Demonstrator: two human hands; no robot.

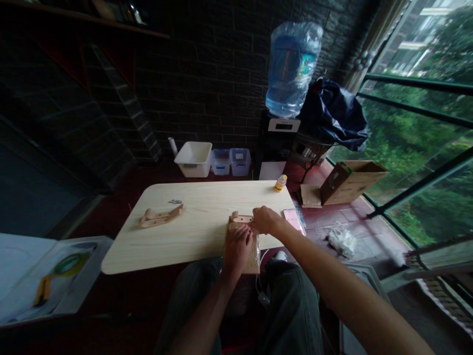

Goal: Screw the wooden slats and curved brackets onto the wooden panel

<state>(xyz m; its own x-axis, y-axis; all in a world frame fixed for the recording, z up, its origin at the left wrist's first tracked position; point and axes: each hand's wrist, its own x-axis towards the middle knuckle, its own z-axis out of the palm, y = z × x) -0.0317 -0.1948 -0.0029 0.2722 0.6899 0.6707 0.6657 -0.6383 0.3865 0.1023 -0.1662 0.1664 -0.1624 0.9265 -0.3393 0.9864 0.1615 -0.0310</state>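
Observation:
A wooden board (252, 266) wrapped partly in clear plastic lies at the table's front edge, with a small wooden piece with holes (242, 218) at its far end. My left hand (239, 242) rests over the board, its fingers together near that piece. At the right end of the piece is my right hand (263, 220), its fingers closed; whatever they pinch is too small to make out. A wooden assembly with a slanted arm (160, 217) lies on the left of the table (199, 197), beside a few small dark metal parts (175, 201).
A yellow-capped bottle (280, 183) and a phone (293, 220) are at the table's right side. Behind the table stand a white bin (193, 160), two clear bins (240, 161) and a water dispenser (284, 124). An open case (74, 276) sits front left, a cardboard box (349, 182) right.

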